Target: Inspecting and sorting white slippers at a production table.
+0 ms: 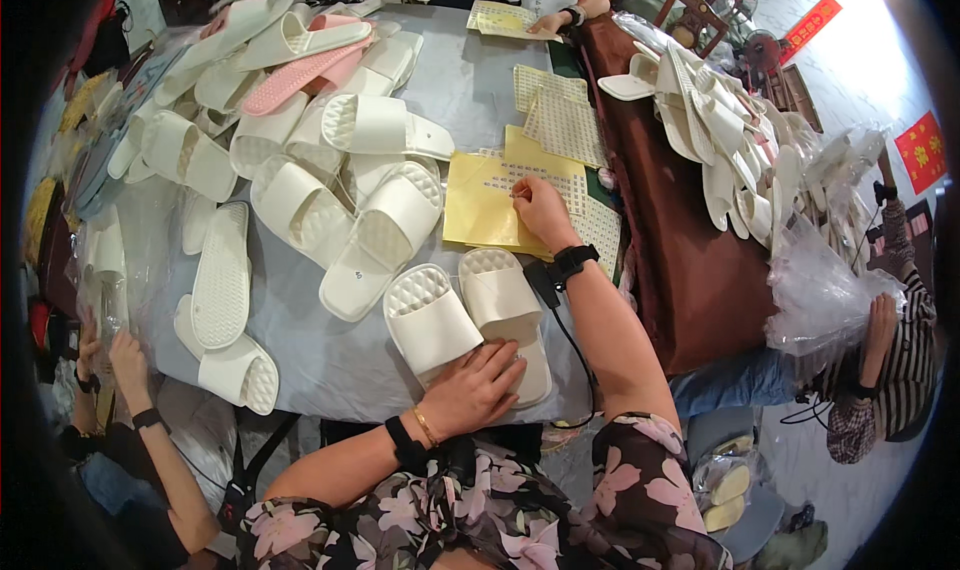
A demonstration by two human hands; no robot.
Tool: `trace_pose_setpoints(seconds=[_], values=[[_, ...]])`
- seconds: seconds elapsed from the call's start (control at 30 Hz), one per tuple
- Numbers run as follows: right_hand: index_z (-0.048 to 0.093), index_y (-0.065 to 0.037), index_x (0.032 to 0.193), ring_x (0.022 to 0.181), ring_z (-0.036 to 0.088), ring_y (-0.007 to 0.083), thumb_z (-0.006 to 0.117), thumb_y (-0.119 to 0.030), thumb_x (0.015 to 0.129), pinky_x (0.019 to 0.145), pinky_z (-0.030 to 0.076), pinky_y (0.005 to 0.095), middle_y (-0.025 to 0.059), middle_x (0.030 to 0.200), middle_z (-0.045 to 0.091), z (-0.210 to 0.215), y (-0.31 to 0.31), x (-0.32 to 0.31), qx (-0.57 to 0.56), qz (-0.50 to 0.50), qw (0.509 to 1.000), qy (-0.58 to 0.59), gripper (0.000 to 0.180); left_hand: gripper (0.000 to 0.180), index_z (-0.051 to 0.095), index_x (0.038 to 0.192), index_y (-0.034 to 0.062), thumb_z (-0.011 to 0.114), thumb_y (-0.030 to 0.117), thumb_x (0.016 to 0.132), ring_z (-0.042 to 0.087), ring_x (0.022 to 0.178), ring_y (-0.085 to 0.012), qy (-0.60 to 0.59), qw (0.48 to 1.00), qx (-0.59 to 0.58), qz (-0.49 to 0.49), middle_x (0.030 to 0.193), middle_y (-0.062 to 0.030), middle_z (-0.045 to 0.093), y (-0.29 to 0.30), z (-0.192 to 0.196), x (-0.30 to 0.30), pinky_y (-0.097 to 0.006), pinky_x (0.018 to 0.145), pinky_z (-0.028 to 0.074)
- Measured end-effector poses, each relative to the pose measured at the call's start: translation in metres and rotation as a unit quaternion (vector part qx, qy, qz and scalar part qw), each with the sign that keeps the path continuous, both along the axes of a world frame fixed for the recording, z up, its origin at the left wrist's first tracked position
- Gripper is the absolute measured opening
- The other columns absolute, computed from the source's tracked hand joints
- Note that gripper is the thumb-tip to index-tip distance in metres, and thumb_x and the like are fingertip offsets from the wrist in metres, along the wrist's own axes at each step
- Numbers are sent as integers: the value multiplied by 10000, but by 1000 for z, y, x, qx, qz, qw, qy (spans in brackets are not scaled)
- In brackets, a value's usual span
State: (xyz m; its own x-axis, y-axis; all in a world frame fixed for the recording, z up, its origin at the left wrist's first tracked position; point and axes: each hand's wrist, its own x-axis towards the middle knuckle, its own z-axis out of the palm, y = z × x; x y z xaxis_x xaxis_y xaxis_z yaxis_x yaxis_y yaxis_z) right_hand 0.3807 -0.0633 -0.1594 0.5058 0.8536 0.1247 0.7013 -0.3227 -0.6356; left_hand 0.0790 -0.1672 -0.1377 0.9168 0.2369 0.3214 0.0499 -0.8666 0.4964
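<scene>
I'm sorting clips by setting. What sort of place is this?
Probably a small slipper packing or finishing workshop. White slide slippers lie heaped on the grey table, yellow sticker sheets sit under the right hand, and a co-worker handles clear plastic bags.

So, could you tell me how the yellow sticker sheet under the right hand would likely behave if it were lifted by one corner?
The yellow sticker sheet looks paper-thin and lies flat on the table, so it would probably droop and bend. It seems very light and might slide on the sheets beneath. The right hand pinches at its surface, so its small stickers probably peel off easily.
</scene>
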Motion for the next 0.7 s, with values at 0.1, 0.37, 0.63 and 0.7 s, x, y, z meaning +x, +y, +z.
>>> trace_pose_setpoints(seconds=[0.1,0.37,0.63,0.7], values=[[688,-38,914,830,669,318,672,-98,808,746,519,395,131,866,705,1,-2,-1,-7,4,1000,-3,123,491,534,1280,86,657,304,858,478,1242,-287,-3,1000,2,-5,1368,-125,488,0,1,0,-429,1034,381],[691,-27,914,801,674,298,679,-94,812,716,520,381,134,850,702,7,-3,-5,3,9,1000,-16,123,462,529,1253,47,621,295,874,462,1252,-301,-14,1000,4,-9,1351,-156,486,0,0,0,-422,1046,362],[699,-29,911,796,673,288,682,-90,806,714,519,368,134,832,699,10,-4,-5,-3,12,1000,4,122,474,527,1270,69,640,300,872,462,1255,-295,-6,1000,10,-5,1357,-139,487,0,-1,-1,-433,1046,379],[699,-33,906,801,672,289,683,-94,807,721,519,368,133,836,700,10,-3,-5,-14,16,1000,7,118,475,523,1272,67,639,297,873,461,1254,-296,-8,1000,6,-8,1357,-140,485,0,-2,-1,-435,1046,379]])
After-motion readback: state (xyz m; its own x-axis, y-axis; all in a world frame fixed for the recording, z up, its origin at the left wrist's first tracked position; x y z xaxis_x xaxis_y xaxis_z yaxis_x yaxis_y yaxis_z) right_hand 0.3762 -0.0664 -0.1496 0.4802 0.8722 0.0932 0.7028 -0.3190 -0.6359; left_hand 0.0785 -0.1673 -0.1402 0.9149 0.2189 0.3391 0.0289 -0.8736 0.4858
